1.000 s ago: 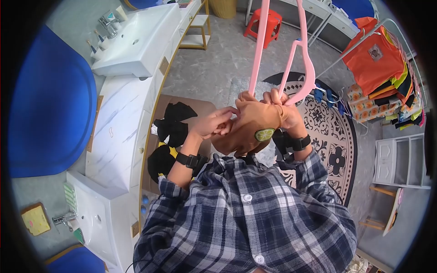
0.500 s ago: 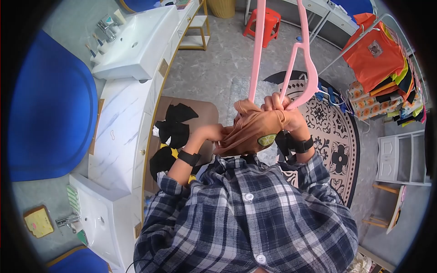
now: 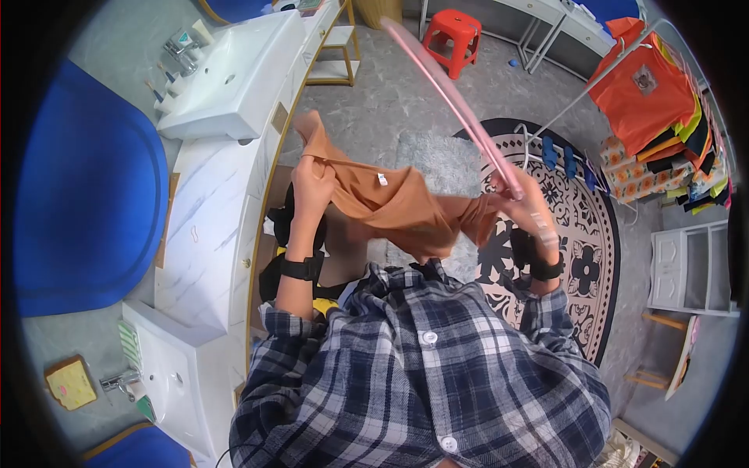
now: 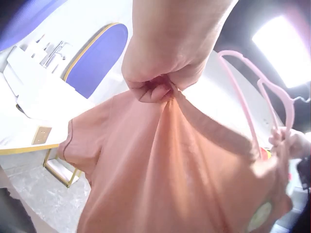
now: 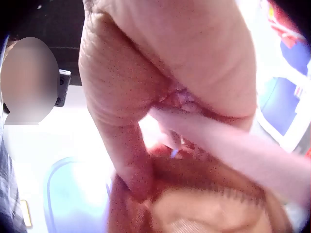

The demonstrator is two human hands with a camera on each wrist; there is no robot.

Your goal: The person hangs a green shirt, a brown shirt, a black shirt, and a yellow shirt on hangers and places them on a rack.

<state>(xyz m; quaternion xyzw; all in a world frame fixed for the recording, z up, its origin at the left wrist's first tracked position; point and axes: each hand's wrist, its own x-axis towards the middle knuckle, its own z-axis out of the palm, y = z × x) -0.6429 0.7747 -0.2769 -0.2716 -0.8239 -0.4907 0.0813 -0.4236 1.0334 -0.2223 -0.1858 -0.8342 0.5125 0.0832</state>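
Note:
Between my two hands stretches a brown T-shirt [image 3: 390,199] with a small white label showing inside. My left hand [image 3: 314,186] grips its neckline; the left wrist view shows curled fingers bunching the fabric, with a short sleeve [image 4: 87,141] hanging to one side. My right hand [image 3: 529,204] holds a pink clothes hanger [image 3: 460,109], which appears blurred and edge-on. In the right wrist view, the hanger's pink bar [image 5: 218,141] passes under the fingers, and the thumb rests against the brown fabric [image 5: 194,179]. A green lime patch [image 4: 260,216] shows on the shirt.
Black garments [image 3: 273,269] lie low at left beside the marble counter [image 3: 207,203] with its white sinks [image 3: 234,70]. A red stool [image 3: 452,39] stands ahead. At right is a clothes rack with an orange shirt [image 3: 636,86], over a patterned round rug [image 3: 585,273].
My left hand has moved left and forward, pulling the bunched T-shirt out wide. The lime patch has left the head view. The hanger has swung left and turned edge-on in my right hand.

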